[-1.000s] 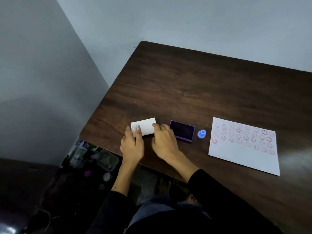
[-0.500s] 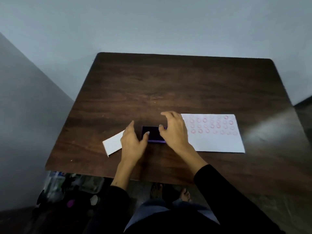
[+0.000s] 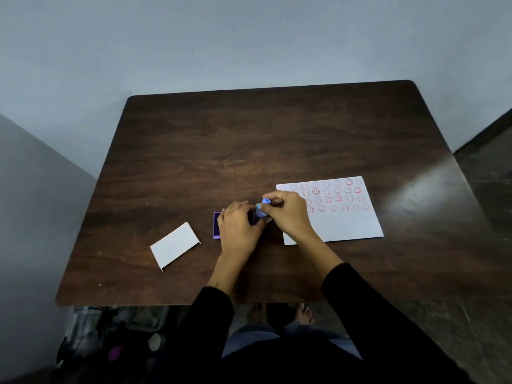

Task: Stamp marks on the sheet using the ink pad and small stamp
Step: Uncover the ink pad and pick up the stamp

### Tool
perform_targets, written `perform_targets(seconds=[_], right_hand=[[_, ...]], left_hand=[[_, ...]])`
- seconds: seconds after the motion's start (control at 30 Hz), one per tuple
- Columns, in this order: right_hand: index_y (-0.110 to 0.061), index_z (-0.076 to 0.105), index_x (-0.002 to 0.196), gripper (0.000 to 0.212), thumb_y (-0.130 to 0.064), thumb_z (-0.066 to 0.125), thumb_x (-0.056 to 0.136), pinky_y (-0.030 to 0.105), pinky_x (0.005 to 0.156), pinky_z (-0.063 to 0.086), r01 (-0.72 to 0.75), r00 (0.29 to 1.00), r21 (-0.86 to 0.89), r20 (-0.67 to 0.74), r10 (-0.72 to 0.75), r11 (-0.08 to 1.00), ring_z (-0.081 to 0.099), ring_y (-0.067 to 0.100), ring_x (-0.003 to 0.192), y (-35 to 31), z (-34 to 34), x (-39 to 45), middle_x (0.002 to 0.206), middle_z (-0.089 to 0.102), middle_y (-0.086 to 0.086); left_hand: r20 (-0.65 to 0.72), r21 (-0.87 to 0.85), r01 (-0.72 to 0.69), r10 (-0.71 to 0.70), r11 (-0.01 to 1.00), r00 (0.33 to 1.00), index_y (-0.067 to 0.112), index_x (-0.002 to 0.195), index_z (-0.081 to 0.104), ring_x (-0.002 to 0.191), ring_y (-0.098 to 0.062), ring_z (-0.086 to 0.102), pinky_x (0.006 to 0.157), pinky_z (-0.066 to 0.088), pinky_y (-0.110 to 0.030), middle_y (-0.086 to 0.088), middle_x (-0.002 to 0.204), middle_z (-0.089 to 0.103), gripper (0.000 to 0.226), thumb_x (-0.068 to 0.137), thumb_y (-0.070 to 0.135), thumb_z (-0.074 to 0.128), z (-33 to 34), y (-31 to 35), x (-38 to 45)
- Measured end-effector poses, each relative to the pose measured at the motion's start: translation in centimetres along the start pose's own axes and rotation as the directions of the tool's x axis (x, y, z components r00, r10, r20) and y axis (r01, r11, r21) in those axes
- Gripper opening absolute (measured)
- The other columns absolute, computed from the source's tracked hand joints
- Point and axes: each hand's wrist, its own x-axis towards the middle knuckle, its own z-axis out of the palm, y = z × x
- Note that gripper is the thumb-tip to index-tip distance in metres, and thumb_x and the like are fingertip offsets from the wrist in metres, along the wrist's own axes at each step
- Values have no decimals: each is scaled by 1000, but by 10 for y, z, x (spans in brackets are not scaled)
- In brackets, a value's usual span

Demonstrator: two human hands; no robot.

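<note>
Blue small stamp [image 3: 261, 210] pinched in right hand [image 3: 288, 214] fingertips, tilted, over right end of purple ink pad [image 3: 217, 225]. Left hand [image 3: 239, 228] flat on pad, fingers together. Sheet [image 3: 346, 223] with red smiley marks just right. White lid [image 3: 175, 245] left, apart. Dark wood table [image 3: 249, 142]: far half bare; grey walls [image 3: 194, 37] behind, left.
</note>
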Motion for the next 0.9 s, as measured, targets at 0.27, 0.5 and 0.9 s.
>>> perform_targets(seconds=[0.27, 0.5, 0.9], right_hand=[[-14, 71, 77, 5, -13, 74, 72, 10, 59, 46, -25, 1000, 127, 1, 26, 992, 62, 1, 61, 7, -2, 7, 69, 69, -2], [-9, 69, 101, 24, -1, 64, 80, 7, 72, 45, 46, 995, 122, 85, -57, 991, 63, 11, 86, 10, -5, 11, 96, 72, 9], [-11, 64, 112, 32, 4, 56, 85, 32, 100, 46, 115, 966, 91, 224, -133, 989, 62, 20, 109, 12, -9, 15, 113, 68, 11]], left_hand=[[-2, -27, -15, 14, 1000, 1000, 14, 103, 69, 143, -20, 25, 119, 9, -42, -2, 142, 50, 28, 82, 32, 68, 7, -4, 6], [-10, 20, -46, 46, 999, 999, 15, 100, 70, 149, -22, 4, 115, -6, -49, -1, 154, 33, 26, 82, 34, 67, 14, -4, 9], [31, -28, -2, 3, 1000, 1000, 17, 99, 70, 149, -20, -5, 112, -9, -59, 4, 157, 26, 24, 84, 35, 65, 15, -7, 8]])
